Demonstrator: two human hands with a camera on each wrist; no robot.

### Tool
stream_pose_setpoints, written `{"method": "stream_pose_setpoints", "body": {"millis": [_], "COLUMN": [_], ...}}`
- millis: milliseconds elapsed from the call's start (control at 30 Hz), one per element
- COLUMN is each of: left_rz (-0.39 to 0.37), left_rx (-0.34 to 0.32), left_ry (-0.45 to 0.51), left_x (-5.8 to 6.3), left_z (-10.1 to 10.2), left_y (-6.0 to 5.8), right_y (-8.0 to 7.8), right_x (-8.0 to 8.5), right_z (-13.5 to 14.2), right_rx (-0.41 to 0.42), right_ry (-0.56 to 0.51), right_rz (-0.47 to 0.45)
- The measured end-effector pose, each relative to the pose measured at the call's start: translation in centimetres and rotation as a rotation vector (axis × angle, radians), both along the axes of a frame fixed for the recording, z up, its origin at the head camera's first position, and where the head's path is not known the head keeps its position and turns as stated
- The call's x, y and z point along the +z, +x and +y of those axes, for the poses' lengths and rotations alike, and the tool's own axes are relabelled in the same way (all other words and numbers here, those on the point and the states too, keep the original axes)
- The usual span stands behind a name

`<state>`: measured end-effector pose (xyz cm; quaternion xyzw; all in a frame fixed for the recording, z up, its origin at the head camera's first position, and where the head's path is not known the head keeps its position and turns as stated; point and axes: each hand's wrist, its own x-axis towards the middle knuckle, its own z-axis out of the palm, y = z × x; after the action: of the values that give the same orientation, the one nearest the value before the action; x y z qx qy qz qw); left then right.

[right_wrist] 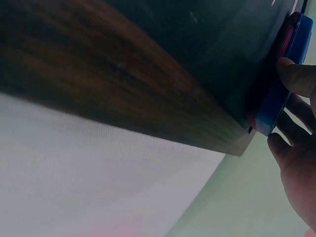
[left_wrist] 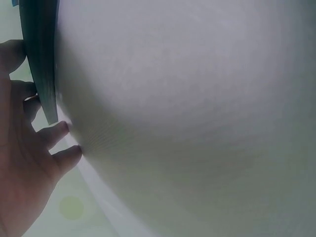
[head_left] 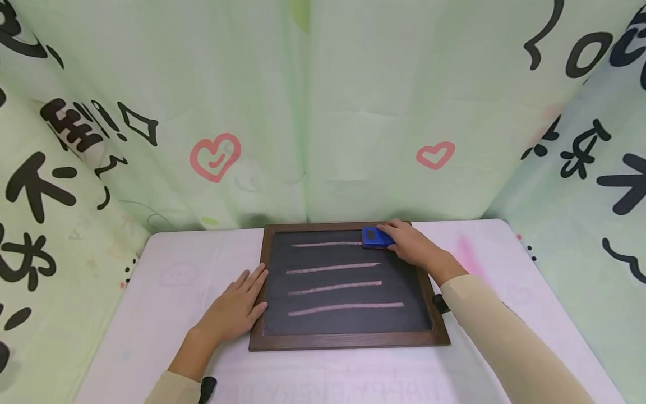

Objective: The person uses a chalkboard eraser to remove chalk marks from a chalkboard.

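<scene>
A chalkboard (head_left: 348, 325) in a brown wooden frame lies on the table, with several pinkish chalk lines drawn across it. My right hand (head_left: 411, 244) grips a blue board eraser (head_left: 375, 238) by its sides at the board's upper right. The eraser covers the right end of the top chalk line (head_left: 325, 244). In the right wrist view, the thumb and fingers hold the blue eraser (right_wrist: 284, 84), its reddish pad side facing the board. My left hand (head_left: 234, 308) rests against the frame's left edge with fingers extended; in the left wrist view, fingertips touch the frame (left_wrist: 42, 59).
A white cloth-covered table (head_left: 187, 269) extends around the board on both sides and in front. Pale green curtains (head_left: 323, 123) with black lettering and red hearts hang behind and at both sides, close to the table's edges.
</scene>
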<state>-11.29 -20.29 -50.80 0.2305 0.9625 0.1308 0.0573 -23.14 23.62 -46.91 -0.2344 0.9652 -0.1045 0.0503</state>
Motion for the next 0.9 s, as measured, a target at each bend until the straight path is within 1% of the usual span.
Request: {"method": "stream_pose_setpoints", "body": {"millis": [167,333,500,667,900], "left_rz": [0.018,0.02,0.025,0.012,0.013], "left_rx": [-0.002,-0.004,-0.007,-0.007,-0.01], "left_ry": [0.006,0.0,0.007,0.0,-0.012], "left_x": [0.1,0.0,-0.1,-0.1,-0.2], "left_z": [0.0,0.0,0.0,0.0,0.0], "left_y": [0.1,0.2,0.1,0.1,0.0], "right_y": [-0.1,-0.1,-0.1,0.0,-0.4], "right_x": [-0.2,-0.3,-0.4,-0.3,-0.5], "right_z": [-0.4,-1.1,-2.3,-3.8,-5.7], "right_rx": [0.017,0.031,0.034,0.042,0.062], "right_ry": [-0.007,-0.015,-0.012,0.013,0.008], "right_rz": [0.02,0.013,-0.005,-0.026,-0.019]}}
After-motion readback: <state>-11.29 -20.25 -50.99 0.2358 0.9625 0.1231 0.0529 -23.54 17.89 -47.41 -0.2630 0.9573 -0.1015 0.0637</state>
